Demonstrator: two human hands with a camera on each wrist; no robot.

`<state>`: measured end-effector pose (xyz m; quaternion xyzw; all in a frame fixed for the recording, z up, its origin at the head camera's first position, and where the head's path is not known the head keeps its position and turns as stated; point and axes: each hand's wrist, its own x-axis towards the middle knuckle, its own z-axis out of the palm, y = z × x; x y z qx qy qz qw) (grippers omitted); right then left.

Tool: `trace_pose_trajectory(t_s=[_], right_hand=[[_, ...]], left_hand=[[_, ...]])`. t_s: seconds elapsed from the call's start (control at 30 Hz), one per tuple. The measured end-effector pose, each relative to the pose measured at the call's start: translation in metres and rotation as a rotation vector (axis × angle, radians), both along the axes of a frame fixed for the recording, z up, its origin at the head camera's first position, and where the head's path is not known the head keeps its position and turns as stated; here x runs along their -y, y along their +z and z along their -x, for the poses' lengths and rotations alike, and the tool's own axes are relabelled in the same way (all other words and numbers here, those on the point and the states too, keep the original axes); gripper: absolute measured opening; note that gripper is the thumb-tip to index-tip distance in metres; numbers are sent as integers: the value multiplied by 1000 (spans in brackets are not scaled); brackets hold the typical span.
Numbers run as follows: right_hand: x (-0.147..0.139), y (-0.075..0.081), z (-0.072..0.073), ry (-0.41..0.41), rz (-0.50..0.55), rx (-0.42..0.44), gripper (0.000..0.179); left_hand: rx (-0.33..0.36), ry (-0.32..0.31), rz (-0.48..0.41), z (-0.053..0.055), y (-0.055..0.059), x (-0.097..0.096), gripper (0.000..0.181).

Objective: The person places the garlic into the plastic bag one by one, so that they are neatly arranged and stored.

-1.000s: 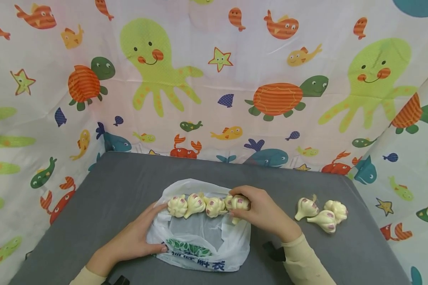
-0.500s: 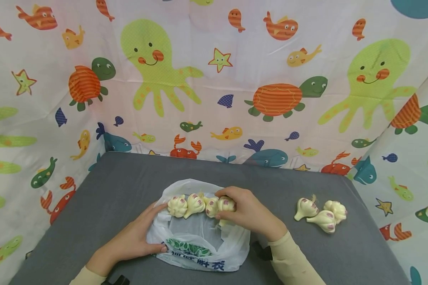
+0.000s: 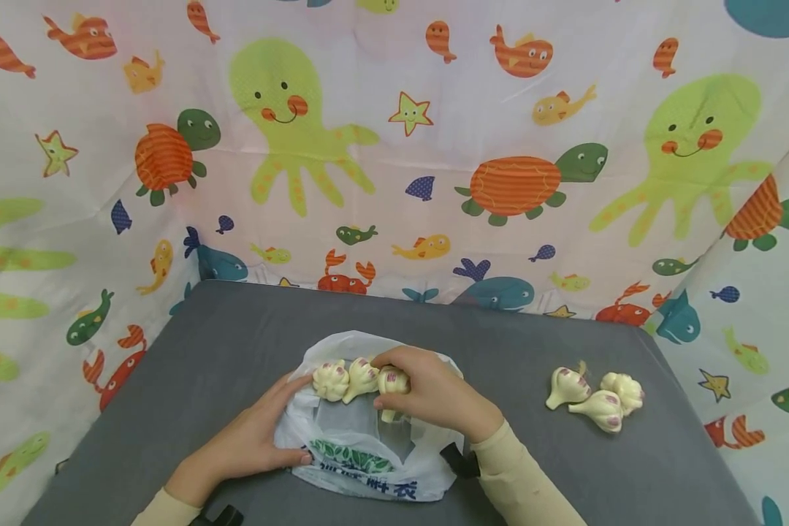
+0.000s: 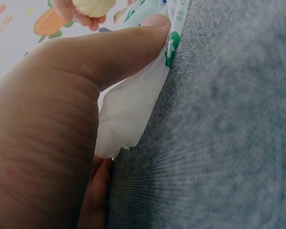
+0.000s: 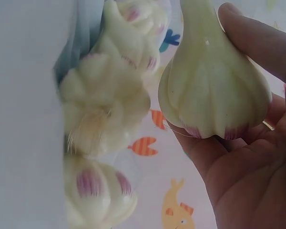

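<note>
My right hand (image 3: 427,387) grips a pale garlic bulb (image 5: 212,90) with purple streaks, between thumb and fingers, over a white plastic bag (image 3: 427,475). In the head view, two more bulbs show in the bag's opening: a left bulb (image 3: 331,381) and a middle bulb (image 3: 361,380). The right wrist view has several bulbs close beside the held one, including a rooted bulb (image 5: 107,105). My left hand (image 3: 250,435) rests against the bag's left side, fingers fairly straight and thumb apart at the front. Its thumb (image 4: 128,45) lies against the plastic in the left wrist view.
Three loose garlic bulbs (image 3: 601,409) lie together at the right of the grey tabletop (image 3: 500,340). A white cloth (image 3: 394,168) printed with sea animals surrounds the back and sides. Green leaf print and dark characters mark the bag's front.
My right hand has moved left with the garlic bulb, along the row at the bag's opening, and now covers part of that row. My left hand stays at the bag's side.
</note>
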<state>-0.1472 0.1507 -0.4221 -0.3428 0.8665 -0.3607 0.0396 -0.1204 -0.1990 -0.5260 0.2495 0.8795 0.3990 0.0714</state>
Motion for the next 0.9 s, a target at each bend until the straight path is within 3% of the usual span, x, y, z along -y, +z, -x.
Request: trace_pose_trajectory(t_s=[0.2, 0.6, 0.9], right_hand=[[14, -1, -1, 21, -10, -3, 51], [42, -2, 4, 82, -7, -65, 51], [55, -6, 1, 102, -51, -43, 52]], left_hand=[[26, -1, 0, -3, -4, -1, 117], [-25, -5, 21, 1, 1, 2, 116], [-45, -13, 15, 0, -1, 1, 116]])
